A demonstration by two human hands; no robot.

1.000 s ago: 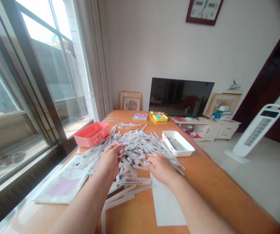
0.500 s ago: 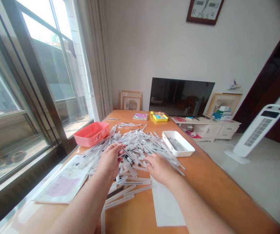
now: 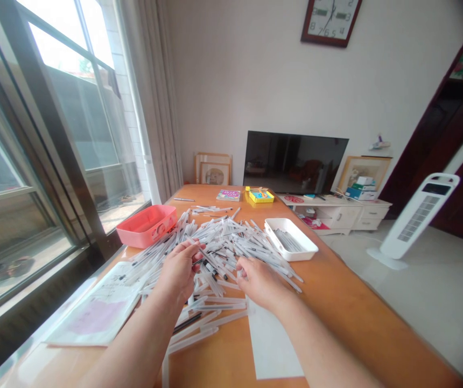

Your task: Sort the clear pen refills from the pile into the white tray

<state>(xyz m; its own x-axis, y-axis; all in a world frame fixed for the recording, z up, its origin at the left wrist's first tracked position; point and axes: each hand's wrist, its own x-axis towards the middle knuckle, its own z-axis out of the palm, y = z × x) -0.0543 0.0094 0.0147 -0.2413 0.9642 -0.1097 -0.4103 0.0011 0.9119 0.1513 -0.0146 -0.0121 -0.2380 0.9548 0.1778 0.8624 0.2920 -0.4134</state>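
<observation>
A big heap of pens (image 3: 227, 237) with pale translucent barrels and some black parts covers the middle of the table. Over its near side, my left hand (image 3: 181, 264) is closed, pinching a pen (image 3: 204, 251) between thumb and fingers; the pen slants down to the right. To the right, my right hand (image 3: 258, 277) has its fingers curled at the heap's edge, with a small whitish piece at the fingertips that I cannot make out. Several loose pale barrels (image 3: 195, 337) and a black one lie in front of the heap, between my forearms.
A red basket (image 3: 146, 226) stands left of the heap. On the right is a white tray (image 3: 312, 250) holding grey slender pieces. A booklet (image 3: 94, 312) and a white sheet (image 3: 274, 345) lie nearer me. Farther back are a yellow box (image 3: 260, 197) and a colourful book (image 3: 228, 195).
The view has shifted slightly. My right hand's fingers have curled in more, and a small whitish piece now shows at their tips. My left hand still pinches the pen.
</observation>
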